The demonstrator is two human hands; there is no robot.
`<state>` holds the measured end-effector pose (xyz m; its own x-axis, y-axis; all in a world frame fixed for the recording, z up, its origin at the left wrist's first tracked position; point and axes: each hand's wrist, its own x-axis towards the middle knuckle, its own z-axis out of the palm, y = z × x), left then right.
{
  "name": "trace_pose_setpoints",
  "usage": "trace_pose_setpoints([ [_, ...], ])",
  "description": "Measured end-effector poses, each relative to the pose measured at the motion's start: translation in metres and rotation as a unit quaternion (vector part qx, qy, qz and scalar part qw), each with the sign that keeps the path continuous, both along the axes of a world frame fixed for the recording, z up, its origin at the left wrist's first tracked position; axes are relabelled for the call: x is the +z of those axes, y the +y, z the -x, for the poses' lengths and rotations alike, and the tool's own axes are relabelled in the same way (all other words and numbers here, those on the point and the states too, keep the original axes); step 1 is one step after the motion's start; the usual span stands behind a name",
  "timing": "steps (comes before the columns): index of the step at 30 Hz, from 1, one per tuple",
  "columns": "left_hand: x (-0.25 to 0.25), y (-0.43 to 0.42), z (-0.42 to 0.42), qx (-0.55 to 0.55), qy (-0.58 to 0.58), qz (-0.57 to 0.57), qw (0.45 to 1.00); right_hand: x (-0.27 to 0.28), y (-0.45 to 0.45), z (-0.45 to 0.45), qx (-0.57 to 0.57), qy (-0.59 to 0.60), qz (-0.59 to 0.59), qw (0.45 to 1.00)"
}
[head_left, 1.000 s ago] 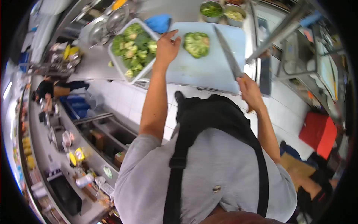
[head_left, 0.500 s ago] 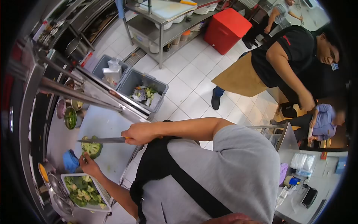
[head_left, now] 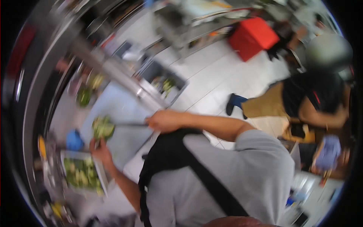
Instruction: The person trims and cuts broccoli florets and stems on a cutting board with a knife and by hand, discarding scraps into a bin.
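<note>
1. Head view: my knife (head_left: 132, 125) lay across the broccoli (head_left: 103, 127); now its blade shows only to the near side, and blur hides any cut.
2. My right hand (head_left: 160, 121) grips the knife; my left hand (head_left: 101, 150) touches the broccoli, whether gripping I cannot tell.
3. Broccoli sits towards the board's (head_left: 124, 104) far edge, bare board nearer me, tray (head_left: 102, 174) beside my left hand.

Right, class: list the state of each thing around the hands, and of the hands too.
Broccoli: on the cutting board; how far cut, too blurred to tell.
Knife: held, blade pointing at the broccoli.
Right hand: closed around the knife's handle.
Left hand: fingers at the broccoli's edge; grip unclear.
Tray: open, filled with green pieces.
Grey bin: open, scraps inside.
</note>
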<state>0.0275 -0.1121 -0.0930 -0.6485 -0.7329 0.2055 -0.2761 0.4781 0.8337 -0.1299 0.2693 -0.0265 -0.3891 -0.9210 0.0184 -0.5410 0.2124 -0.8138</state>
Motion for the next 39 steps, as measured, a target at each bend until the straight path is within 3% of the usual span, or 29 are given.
trace_pose_setpoints([
  [1, -0.01, 0.003, -0.001, -0.015, 0.09, -0.084, 0.992, 0.028, 0.002, 0.0, -0.02, -0.018, -0.093, 0.995],
  [2, -0.004, 0.013, -0.002, 0.0, 0.086, -0.061, 0.994, 0.013, 0.005, 0.004, 0.014, 0.02, -0.035, 0.999],
  [3, 0.014, 0.029, 0.002, -0.006, 0.115, -0.124, 0.986, 0.02, 0.008, 0.005, 0.005, 0.038, -0.016, 0.999],
  [5, 0.025, 0.034, 0.005, 0.037, 0.054, -0.026, 0.998, 0.06, 0.002, 0.006, -0.032, -0.061, -0.155, 0.985],
  [39, 0.057, 0.084, 0.014, 0.028, 0.046, 0.107, 0.993, 0.097, -0.029, -0.01, 0.051, 0.201, -0.184, 0.961],
])
